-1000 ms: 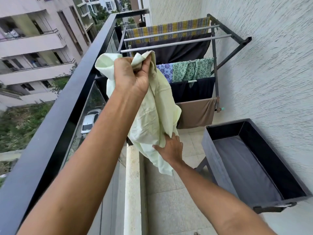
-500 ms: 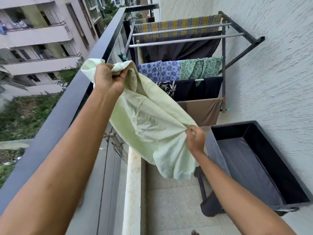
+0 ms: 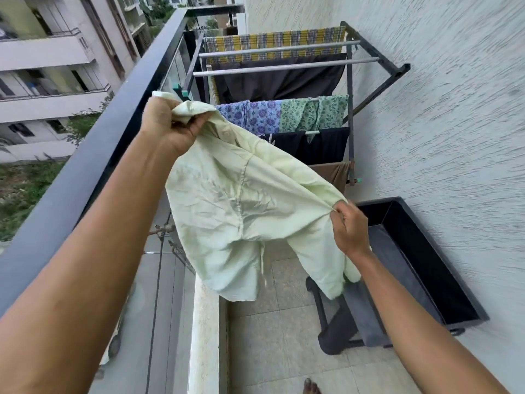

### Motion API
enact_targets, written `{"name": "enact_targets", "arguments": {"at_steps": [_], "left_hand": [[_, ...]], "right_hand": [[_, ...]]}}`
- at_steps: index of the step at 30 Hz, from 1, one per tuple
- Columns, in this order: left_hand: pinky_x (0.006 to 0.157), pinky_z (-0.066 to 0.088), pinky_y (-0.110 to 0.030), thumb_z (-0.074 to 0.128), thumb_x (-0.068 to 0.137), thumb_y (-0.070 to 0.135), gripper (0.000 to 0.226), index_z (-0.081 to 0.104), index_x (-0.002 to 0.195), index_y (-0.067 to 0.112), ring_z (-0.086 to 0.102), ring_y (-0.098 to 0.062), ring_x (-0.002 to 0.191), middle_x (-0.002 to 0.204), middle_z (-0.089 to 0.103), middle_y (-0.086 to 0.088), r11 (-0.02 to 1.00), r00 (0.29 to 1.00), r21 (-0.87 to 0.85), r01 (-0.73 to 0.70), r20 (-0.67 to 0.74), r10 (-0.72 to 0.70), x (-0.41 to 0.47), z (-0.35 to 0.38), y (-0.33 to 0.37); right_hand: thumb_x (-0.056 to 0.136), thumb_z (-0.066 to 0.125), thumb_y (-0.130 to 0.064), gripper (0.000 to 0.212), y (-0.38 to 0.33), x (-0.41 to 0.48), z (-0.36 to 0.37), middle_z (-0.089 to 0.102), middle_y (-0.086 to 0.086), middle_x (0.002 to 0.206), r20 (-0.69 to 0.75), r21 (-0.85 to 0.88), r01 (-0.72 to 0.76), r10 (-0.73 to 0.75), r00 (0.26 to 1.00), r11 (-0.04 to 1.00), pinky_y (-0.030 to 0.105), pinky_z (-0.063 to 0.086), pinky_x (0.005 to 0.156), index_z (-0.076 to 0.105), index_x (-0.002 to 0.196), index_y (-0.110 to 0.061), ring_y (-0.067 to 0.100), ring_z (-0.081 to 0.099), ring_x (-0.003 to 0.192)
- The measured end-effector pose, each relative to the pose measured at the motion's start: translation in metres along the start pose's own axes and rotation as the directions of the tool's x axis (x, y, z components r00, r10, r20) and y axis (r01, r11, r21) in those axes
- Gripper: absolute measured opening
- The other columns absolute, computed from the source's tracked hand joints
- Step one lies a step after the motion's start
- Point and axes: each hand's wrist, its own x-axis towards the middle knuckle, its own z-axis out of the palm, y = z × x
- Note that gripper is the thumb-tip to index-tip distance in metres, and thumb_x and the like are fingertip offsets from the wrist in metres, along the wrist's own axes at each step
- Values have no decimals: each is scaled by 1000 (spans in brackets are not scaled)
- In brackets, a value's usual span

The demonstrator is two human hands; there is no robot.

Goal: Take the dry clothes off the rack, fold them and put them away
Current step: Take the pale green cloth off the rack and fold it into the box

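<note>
Head view: the left hand (image 3: 167, 125) bunches one end of a pale green cotton garment (image 3: 241, 206), fingers curled tight. The right hand (image 3: 350, 228) pinches its other edge, stretching it before the dark metal drying rack (image 3: 350, 89).

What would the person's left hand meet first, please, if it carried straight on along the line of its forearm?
Probably the left-hand end of the dark metal drying rack, near its teal clip; the left hand grips the pale green garment just short of it, though depth is unclear.
</note>
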Motion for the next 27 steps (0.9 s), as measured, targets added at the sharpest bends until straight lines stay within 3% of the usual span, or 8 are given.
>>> {"name": "enact_targets", "arguments": {"at_steps": [3, 5, 7, 12, 15, 19, 24, 27], "left_hand": [[58, 61, -47, 38, 98, -2, 19, 55, 88, -6, 67, -31, 59, 83, 58, -17, 999, 1000, -36, -17, -17, 16, 1, 4, 7], [52, 60, -46, 39, 97, -3, 19, 55, 91, -9, 65, -35, 68, 85, 58, -20, 995, 1000, -97, -7, -19, 5, 1, 10, 11], [52, 60, -46, 38, 97, -4, 21, 55, 88, -11, 63, -36, 69, 85, 57, -21, 992, 1000, -124, -6, -7, 5, -4, 17, 13], [54, 60, -47, 37, 98, -4, 22, 54, 89, -12, 63, -39, 69, 90, 57, -23, 995, 1000, -97, -7, 14, 8, -11, 33, 7], [52, 59, -46, 37, 98, -3, 23, 55, 88, -13, 63, -39, 71, 89, 57, -24, 991, 1000, -135, -17, 13, 19, -9, 35, 11], [52, 60, -44, 38, 98, -2, 23, 56, 89, -13, 64, -38, 72, 90, 58, -23, 990, 999, -135, -42, 14, 44, -4, 34, 18], [47, 58, -42, 38, 97, -2, 28, 59, 110, -16, 66, -38, 68, 91, 61, -23, 992, 998, -112, -65, 11, 67, -1, 49, 32], [44, 56, -43, 41, 98, -3, 20, 57, 95, -14, 65, -38, 70, 90, 59, -24, 986, 998, -160, -36, 54, 45, -12, 66, 31]], "right_hand": [[98, 50, -25, 21, 6, -15, -4, 56, 0, 75, 124, -28, 164, -159, 979, 986, 37, 46, 58, 59, 85, -11, 18, 54, 65], [96, 59, -43, 31, 11, -26, -3, 65, 1, 88, 264, -101, 316, -280, 923, 944, 31, 50, 57, 68, 102, -14, 16, 61, 69], [90, 67, -52, 32, 21, -34, 3, 65, 0, 91, 317, -168, 390, -325, 891, 905, 27, 47, 54, 68, 99, -21, 16, 60, 66], [94, 49, -65, 52, 40, -46, 22, 51, -1, 72, 288, -139, 158, -113, 951, 978, 38, 47, 54, 58, 74, -17, 21, 55, 62], [100, 45, -55, 48, 37, -62, 27, 61, 1, 83, 187, -88, 100, -82, 979, 991, 38, 50, 60, 73, 101, -17, 21, 63, 71], [103, 48, -38, 39, 22, -67, 28, 60, 4, 104, 77, -71, 217, -212, 974, 974, 29, 50, 65, 66, 133, -20, 20, 60, 80], [105, 48, -38, 42, 11, -71, 45, 61, 16, 105, 246, -33, 453, -432, 867, 891, 34, 49, 73, 73, 108, -4, 30, 57, 87], [104, 43, -46, 55, 15, -74, 61, 60, 12, 88, 386, -8, 278, -253, 887, 961, 36, 46, 69, 72, 84, -3, 29, 55, 80]]}}
